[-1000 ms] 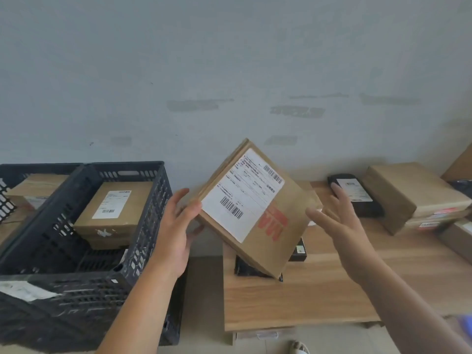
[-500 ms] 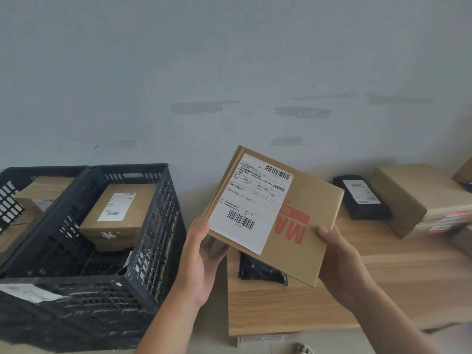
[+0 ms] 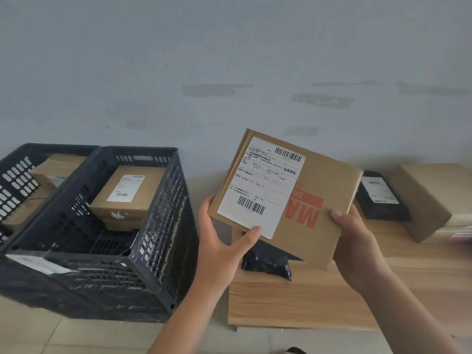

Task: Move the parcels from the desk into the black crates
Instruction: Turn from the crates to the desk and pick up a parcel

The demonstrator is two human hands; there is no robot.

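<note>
— What are your hands gripping?
— Both clasp the flat cardboard parcel point(image 3: 286, 198): your left hand point(image 3: 219, 241) at its lower-left corner, thumb on the white label point(image 3: 260, 186); your right hand point(image 3: 355, 241) at its lower-right edge.
— Where is it?
— Held tilted above the desk point(image 3: 306, 297), right of the nearer black crate point(image 3: 107, 226).

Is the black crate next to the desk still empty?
No, the nearer black crate already holds a brown box with a white label.
</note>
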